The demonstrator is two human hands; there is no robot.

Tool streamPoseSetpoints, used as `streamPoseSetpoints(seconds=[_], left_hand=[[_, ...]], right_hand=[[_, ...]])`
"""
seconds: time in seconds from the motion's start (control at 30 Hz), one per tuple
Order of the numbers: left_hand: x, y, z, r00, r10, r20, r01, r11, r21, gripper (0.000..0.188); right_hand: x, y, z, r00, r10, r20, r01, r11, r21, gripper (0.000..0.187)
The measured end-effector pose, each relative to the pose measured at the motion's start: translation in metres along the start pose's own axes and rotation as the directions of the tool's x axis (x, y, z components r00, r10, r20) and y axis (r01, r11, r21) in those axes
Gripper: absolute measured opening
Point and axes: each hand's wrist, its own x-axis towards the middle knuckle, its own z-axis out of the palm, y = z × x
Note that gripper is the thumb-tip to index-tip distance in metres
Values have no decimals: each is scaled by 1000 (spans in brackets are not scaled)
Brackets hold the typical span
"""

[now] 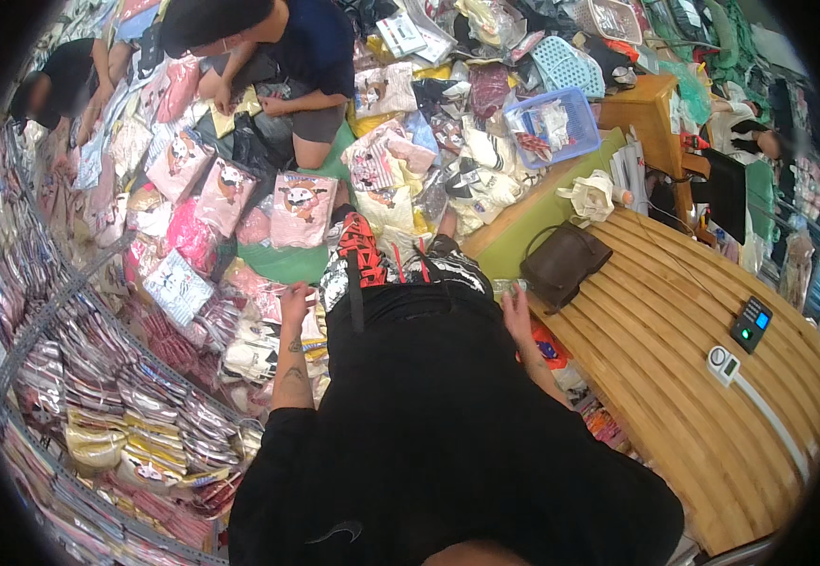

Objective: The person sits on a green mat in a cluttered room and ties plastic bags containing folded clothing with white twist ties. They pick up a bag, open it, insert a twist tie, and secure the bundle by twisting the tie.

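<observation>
My left hand (296, 302) hangs beside my left thigh, its fingers loosely bent and apart, with nothing visible in them. Below it lie pink and white folded garments (264, 288) in see-through bags. On the other side, my right hand (516, 309) is next to the bench edge, left of a dark brown leather bag (566, 264). Its fingers close around a small, shiny, see-through piece that I cannot make out. Pink garments with a cartoon print (302, 209) lie beyond my feet.
A person (311, 57) crouches ahead among the garment piles, and another (70, 80) is at far left. A blue basket (553, 127) stands ahead right. The slatted wooden bench (702, 377) bounds my right side; a metal rack rail (37, 316) and stacked bagged clothes bound my left.
</observation>
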Motion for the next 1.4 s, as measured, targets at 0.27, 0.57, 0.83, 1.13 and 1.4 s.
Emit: streamPoseSetpoints(seconds=[0.27, 0.57, 0.83, 1.13, 1.4], left_hand=[[-5, 12, -59, 996, -60, -64, 58, 998, -37, 34], [-28, 12, 8, 1000, -10, 3, 10, 999, -43, 28], [-66, -10, 77, 984, 170, -49, -151, 951, 271, 29], [-24, -47, 52, 926, 347, 149, -376, 890, 260, 33], [18, -44, 54, 940, 292, 177, -342, 813, 471, 37]], right_hand=[[-29, -122, 13, 988, -108, -107, 105, 994, -31, 52], [-6, -56, -10, 997, 74, 27, -77, 989, 128, 49], [17, 74, -41, 926, 343, 159, -374, 771, 516, 45], [-11, 179, -76, 731, 627, 268, -654, 535, 535, 43], [11, 115, -48, 783, 585, 212, -584, 572, 575, 32]])
